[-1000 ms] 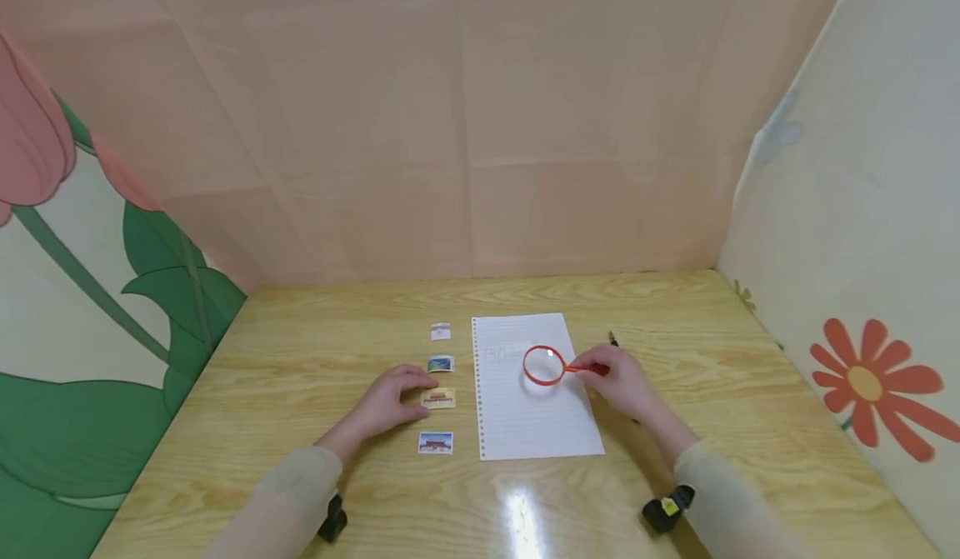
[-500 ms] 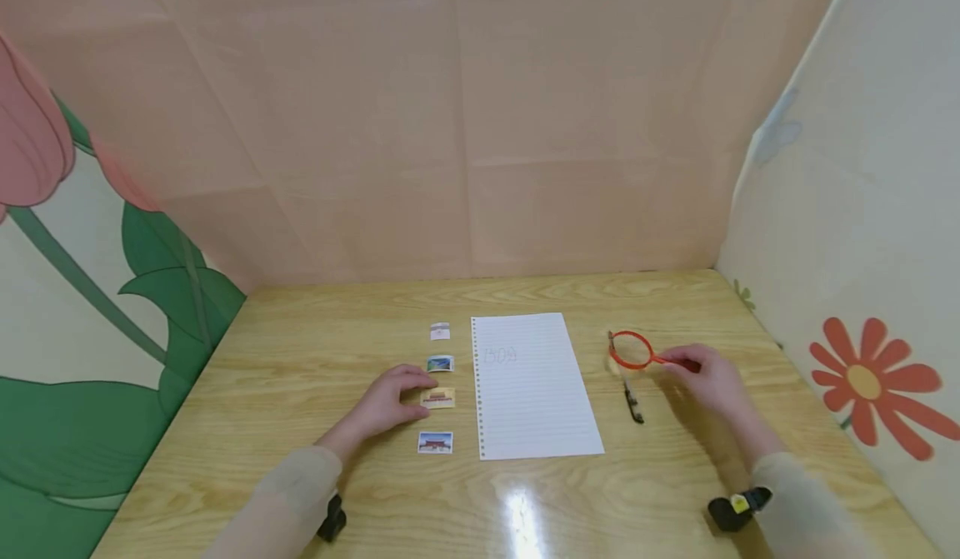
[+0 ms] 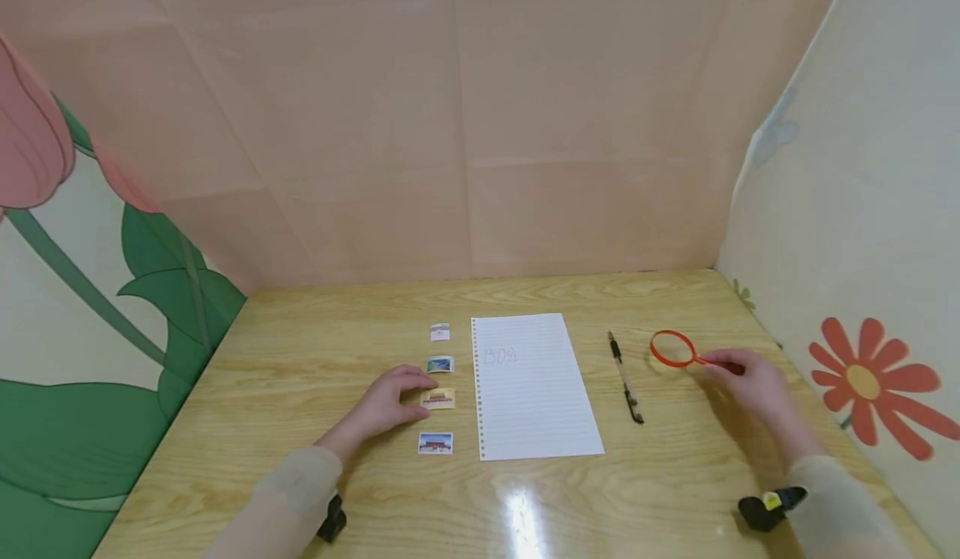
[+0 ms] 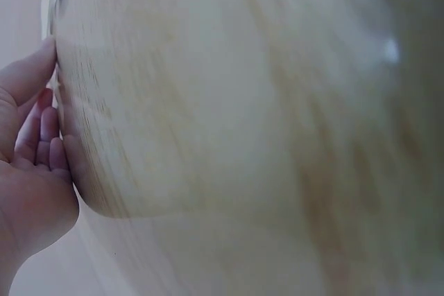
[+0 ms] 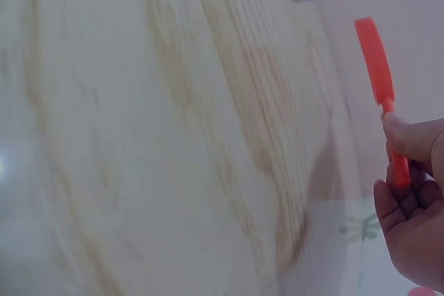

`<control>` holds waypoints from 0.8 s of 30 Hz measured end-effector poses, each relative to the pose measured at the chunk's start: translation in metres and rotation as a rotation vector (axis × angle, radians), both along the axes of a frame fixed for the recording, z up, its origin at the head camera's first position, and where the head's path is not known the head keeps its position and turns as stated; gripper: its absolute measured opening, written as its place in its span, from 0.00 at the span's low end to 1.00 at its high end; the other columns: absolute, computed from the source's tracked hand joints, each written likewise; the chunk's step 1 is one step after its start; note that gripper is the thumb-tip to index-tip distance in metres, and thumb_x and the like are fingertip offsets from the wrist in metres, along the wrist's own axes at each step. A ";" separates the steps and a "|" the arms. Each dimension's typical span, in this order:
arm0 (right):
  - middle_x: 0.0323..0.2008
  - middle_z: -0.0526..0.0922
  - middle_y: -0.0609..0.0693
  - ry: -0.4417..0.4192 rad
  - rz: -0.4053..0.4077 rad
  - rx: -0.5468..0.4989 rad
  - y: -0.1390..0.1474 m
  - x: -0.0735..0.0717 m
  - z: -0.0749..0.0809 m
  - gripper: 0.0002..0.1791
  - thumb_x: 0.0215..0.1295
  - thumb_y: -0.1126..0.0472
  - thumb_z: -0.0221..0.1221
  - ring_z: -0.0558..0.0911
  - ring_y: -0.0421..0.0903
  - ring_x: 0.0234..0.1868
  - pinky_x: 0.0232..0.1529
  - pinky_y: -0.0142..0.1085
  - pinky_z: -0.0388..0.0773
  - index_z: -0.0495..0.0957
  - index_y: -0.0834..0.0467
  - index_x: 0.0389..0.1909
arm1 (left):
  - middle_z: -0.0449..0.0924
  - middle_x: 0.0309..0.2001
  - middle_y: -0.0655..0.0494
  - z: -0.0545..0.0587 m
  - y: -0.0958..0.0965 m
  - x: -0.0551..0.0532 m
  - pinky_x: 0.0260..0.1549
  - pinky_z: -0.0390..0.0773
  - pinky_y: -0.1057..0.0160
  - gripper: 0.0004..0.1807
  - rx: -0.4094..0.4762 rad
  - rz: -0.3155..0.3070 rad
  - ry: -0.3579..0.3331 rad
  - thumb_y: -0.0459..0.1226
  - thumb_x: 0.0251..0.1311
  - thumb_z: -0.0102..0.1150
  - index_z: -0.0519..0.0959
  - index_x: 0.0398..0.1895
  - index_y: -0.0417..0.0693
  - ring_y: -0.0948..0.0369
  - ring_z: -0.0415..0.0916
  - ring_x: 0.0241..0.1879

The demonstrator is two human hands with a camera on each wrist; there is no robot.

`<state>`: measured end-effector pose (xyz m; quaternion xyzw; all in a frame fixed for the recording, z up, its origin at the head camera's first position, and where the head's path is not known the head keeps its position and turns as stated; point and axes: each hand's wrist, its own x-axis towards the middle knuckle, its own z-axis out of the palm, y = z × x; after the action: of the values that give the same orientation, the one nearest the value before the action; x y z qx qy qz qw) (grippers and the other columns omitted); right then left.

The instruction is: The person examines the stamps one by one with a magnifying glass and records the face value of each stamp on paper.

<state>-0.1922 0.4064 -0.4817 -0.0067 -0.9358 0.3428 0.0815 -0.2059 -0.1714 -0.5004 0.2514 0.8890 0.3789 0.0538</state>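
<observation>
My right hand (image 3: 752, 382) grips the handle of a red-framed magnifying glass (image 3: 672, 348), above the table right of the pen. In the right wrist view that magnifying glass (image 5: 375, 60) is seen edge-on, its handle between thumb and fingers. My left hand (image 3: 388, 401) rests on the table, thumb and fingertips at the left edge of a yellow stamp (image 3: 439, 398). It lies in a column with a green-blue stamp (image 3: 441, 364), a pale stamp (image 3: 440, 331) and a stamp with a red building (image 3: 436, 443). In the left wrist view the hand (image 4: 35, 150) shows at the left edge.
A lined sheet of paper (image 3: 536, 401) with faint handwriting lies right of the stamps. Between it and my right hand is a pen (image 3: 626, 380) with black ends. A wooden table (image 3: 322, 334) carries everything, with a pink backdrop (image 3: 360, 126) behind and floral panels at both sides.
My right hand has carried the magnifying glass rightward, off the paper, past the pen and further right. Paper handwriting and pen have come into full view. The left hand has stayed in place.
</observation>
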 end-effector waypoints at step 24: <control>0.40 0.83 0.62 -0.019 -0.091 0.077 0.028 -0.001 -0.015 0.17 0.69 0.55 0.61 0.75 0.48 0.38 0.32 0.33 0.70 0.83 0.67 0.44 | 0.77 0.55 0.49 -0.001 -0.001 -0.001 0.59 0.70 0.44 0.22 -0.017 -0.013 0.021 0.35 0.54 0.73 0.83 0.54 0.44 0.48 0.72 0.57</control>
<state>-0.1929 0.4348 -0.4969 -0.0494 -0.9479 0.3022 0.0883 -0.2067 -0.1723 -0.5018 0.2605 0.8911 0.3685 0.0488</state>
